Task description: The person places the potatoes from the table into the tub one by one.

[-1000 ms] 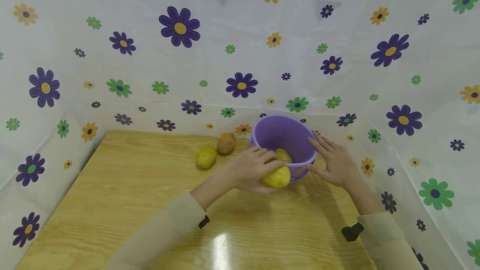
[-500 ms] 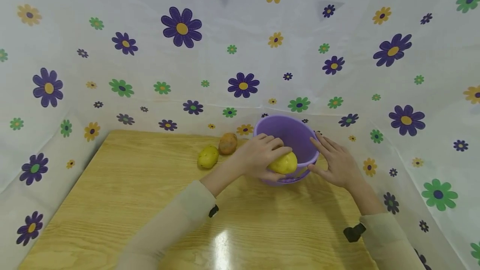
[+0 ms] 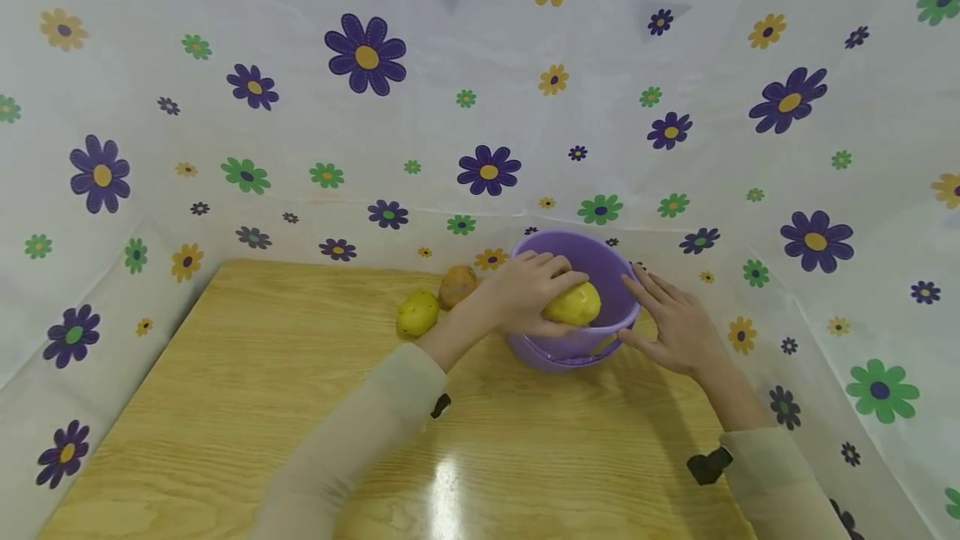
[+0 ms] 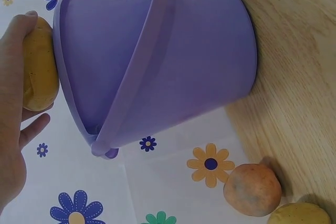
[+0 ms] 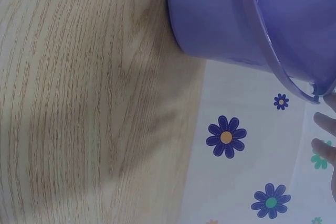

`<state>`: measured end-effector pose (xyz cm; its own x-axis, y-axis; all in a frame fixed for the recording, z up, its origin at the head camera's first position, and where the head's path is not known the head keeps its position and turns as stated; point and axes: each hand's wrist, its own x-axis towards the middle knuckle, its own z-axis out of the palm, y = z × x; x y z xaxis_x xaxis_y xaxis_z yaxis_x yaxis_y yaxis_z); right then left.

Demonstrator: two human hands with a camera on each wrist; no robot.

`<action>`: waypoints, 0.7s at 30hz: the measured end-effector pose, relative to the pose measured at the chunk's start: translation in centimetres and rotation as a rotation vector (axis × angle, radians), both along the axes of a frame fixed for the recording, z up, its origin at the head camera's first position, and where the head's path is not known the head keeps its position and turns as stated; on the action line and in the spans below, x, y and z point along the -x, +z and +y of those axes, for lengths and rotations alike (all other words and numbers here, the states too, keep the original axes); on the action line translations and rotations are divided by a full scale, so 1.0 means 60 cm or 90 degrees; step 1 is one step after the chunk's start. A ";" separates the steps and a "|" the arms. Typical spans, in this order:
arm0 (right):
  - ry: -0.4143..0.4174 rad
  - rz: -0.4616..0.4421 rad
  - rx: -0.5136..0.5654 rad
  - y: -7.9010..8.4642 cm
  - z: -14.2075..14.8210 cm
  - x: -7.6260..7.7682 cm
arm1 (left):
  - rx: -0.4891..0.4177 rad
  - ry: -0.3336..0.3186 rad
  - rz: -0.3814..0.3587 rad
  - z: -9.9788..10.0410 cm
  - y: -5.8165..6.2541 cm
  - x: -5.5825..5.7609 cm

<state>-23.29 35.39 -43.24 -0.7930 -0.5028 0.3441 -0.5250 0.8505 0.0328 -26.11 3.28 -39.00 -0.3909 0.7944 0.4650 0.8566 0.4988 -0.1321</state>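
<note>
In the head view my left hand grips a yellow potato over the mouth of a purple bucket. The left wrist view shows this potato right at the rim, with fingers and thumb around it. My right hand rests against the bucket's right side at the rim, its fingers mostly straight. In the right wrist view only the fingertips of that hand show, beside the handle joint. The bucket stands upright, its handle hanging down in front. My left hand and potato hide much of its inside.
Left of the bucket lie a second yellow potato and a browner, round potato, close together on the wooden table. A white flower-printed sheet rises behind the table and along both sides.
My left hand has carried the yellow potato up and to the right, from in front of the bucket to over its mouth, hiding a potato seen inside earlier. My right hand stays at the rim.
</note>
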 end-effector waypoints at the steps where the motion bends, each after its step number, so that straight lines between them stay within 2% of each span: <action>1: 0.000 0.000 0.000 0.000 0.000 0.000 | 0.004 0.003 -0.003 0.002 0.000 0.001; 15: -0.007 -0.004 0.010 0.001 -0.004 -0.002 | 0.036 0.044 -0.064 0.020 -0.002 0.027; 21: 0.001 0.001 0.012 0.000 -0.002 0.000 | 0.056 0.076 -0.057 0.024 -0.006 0.038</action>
<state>-23.27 35.27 -43.21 -0.7914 -0.4975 0.3552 -0.5262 0.8502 0.0183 -28.38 4.74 -39.36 -0.5211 0.7760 0.3554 0.8026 0.5872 -0.1054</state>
